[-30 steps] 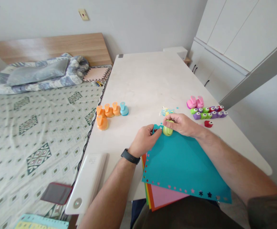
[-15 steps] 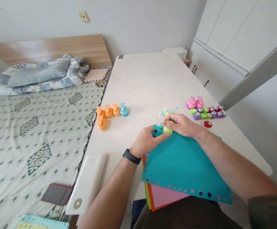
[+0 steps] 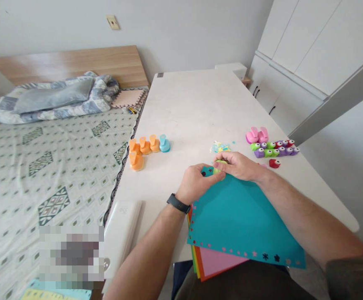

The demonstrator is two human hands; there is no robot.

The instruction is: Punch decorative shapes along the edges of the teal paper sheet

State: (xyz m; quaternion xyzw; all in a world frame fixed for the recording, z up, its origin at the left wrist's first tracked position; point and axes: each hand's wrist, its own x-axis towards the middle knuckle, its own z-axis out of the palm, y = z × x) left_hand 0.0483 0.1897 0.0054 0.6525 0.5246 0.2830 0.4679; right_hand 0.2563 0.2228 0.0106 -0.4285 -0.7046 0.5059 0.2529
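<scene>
A teal paper sheet (image 3: 240, 216) lies on the white table (image 3: 194, 108), with punched shapes along its near edge and far corner. My left hand (image 3: 196, 183) pinches the sheet's far corner, thumb on top. My right hand (image 3: 239, 164) is closed over a small green paper punch (image 3: 219, 166) set on that same corner. Only a sliver of the punch shows between the two hands. Pink, orange and yellow sheets (image 3: 215, 260) stick out from under the teal one.
Orange punches and one blue punch (image 3: 146, 148) stand left of my hands. Pink punches (image 3: 256, 135), a row of small green and purple ones (image 3: 275, 149) and a red one (image 3: 274, 163) lie at the right. Paper cut-outs (image 3: 220, 146) are scattered behind. A bed (image 3: 50, 150) borders the table's left.
My left hand has slid further over the teal corner and closer to the right hand, so the green punch is now mostly covered. The sheet has hardly moved.
</scene>
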